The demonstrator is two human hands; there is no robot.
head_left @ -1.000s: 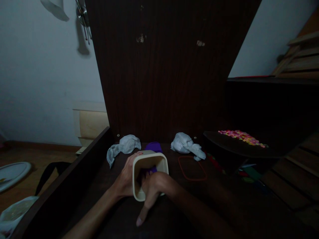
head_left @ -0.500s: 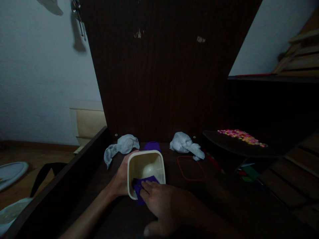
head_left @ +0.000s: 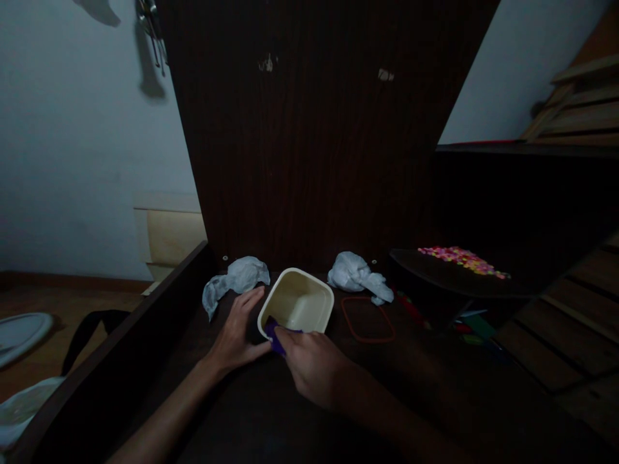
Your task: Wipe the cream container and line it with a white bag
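Note:
A cream square container [head_left: 297,301] stands on the dark wooden surface [head_left: 271,419], its opening tilted up toward me. My left hand [head_left: 235,335] rests against its left side, fingers curved around the wall. My right hand [head_left: 309,364] pinches a purple cloth [head_left: 274,333] at the container's near rim, where the cloth drapes over the edge.
Two crumpled white cloths [head_left: 236,280] [head_left: 356,275] lie behind the container by a dark upright panel [head_left: 309,129]. A red rubber ring [head_left: 367,319] lies to the right. A dark tray [head_left: 459,277] with colourful small pieces sits far right. A raised wooden edge [head_left: 120,361] runs along the left.
My right hand has drawn the purple cloth from inside the container up to its near rim. The container has tipped back from facing me to nearly upright.

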